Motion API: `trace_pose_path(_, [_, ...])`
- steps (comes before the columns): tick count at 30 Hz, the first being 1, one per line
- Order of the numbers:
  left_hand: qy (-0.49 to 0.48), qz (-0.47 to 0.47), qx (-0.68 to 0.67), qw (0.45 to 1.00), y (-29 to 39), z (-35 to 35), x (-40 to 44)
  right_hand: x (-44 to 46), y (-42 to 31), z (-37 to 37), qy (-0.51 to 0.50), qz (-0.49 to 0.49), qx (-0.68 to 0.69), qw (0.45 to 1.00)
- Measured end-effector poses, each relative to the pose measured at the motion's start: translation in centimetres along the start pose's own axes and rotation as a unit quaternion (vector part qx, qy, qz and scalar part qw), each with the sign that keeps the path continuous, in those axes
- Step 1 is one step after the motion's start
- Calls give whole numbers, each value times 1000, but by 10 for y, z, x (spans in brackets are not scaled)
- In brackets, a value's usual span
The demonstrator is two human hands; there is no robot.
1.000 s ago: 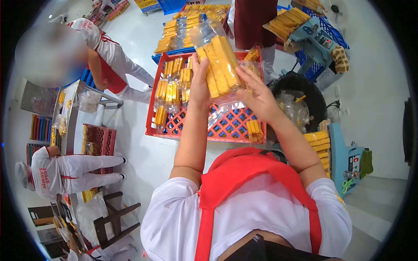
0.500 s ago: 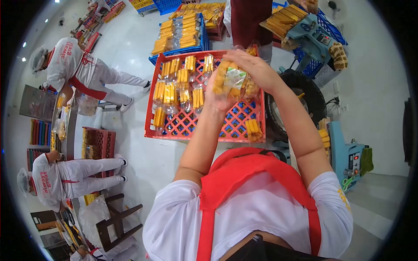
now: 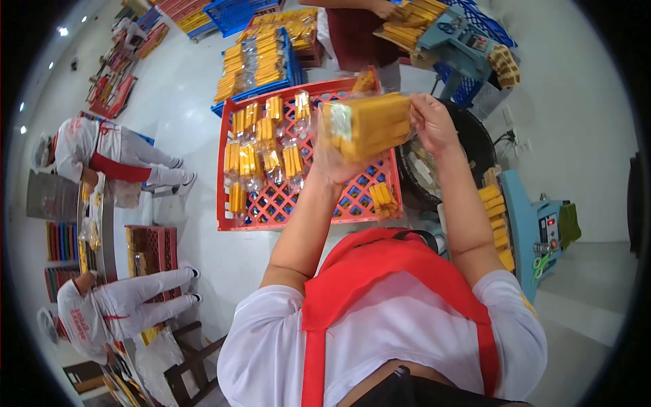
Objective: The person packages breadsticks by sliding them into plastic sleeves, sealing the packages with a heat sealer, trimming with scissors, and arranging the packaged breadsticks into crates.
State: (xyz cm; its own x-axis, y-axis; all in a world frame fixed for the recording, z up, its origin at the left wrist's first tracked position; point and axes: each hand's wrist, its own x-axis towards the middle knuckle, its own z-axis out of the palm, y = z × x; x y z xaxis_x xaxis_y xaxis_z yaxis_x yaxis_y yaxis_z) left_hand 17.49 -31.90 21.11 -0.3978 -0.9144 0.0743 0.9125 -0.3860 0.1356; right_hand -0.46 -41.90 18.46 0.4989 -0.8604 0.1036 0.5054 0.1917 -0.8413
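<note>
Above a red plastic crate [image 3: 278, 216], I hold a clear plastic pack of yellow sticks [image 3: 380, 129] with a white and green label. My left hand [image 3: 339, 168] supports it from below and at its left side, its fingers mostly hidden behind the plastic. At the pack's right end, my right hand [image 3: 435, 123] is closed on the edge of the wrapper. Several smaller packs of yellow sticks [image 3: 249, 159] lie in the crate's left part, and another pack [image 3: 383, 200] sits in its near right corner.
A black bin [image 3: 475, 152] stands right of the crate. Beside my right arm is a blue sealing machine [image 3: 525, 224] with yellow sticks along it. Blue crates [image 3: 291, 64] stand behind. A co-worker [image 3: 359, 41] stands opposite; others [image 3: 115, 159] work at a left-hand table.
My right hand has moved off the top of the pack to its right end, closing its fingers there. The pack has turned to lie lengthwise, left to right.
</note>
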Motion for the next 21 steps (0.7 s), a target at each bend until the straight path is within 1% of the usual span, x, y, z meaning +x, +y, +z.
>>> trace_pose_path(1, [44,38,94,994,-3,6,5,-6,0,23,168,-6,38,985])
trace_pose_path(2, [38,28,98,994,-5,7,12,-13,4,20,174,-17,39,984])
trace_pose_path(4, [70,132,51,987,-11,3,26,-21,18,11,208,-24,138,968])
trace_pose_path(5, [127,191,80,970,-15,-1,38,-22,22,12,234,-68,152,958])
trace_pose_path(6, [120,187,82,972,-19,1,49,-23,18,16,234,-77,150,957])
trace_pose_path(8, [115,188,182,958,-25,5,69,-28,9,22,257,-192,24,947])
trace_pose_path(9, [95,134,185,969,-24,7,76,-34,4,23,244,-212,-25,946])
trace_pose_path(10, [89,133,183,970,-26,7,87,-42,1,20,243,-216,-30,945])
trace_pose_path(11, [103,132,238,957,-30,7,102,-52,-4,15,200,-243,-220,923])
trace_pose_path(12, [116,130,292,941,-37,15,112,-59,-10,10,151,-259,-403,865])
trace_pose_path(14, [109,140,309,934,-51,30,125,-68,-17,5,160,-269,-425,849])
trace_pose_path(16, [80,254,444,856,-66,46,136,-71,-24,-3,177,-284,-455,825])
trace_pose_path(17, [79,266,490,826,-71,45,144,-69,-9,-35,186,-251,-432,846])
trace_pose_path(18, [69,264,489,828,-77,50,151,-71,-10,-53,191,-258,-436,841])
trace_pose_path(20, [45,334,607,720,-88,57,157,-78,-16,-76,214,-68,-491,842])
trace_pose_path(21, [53,348,629,694,-91,61,161,-81,-17,-77,234,-54,-475,846])
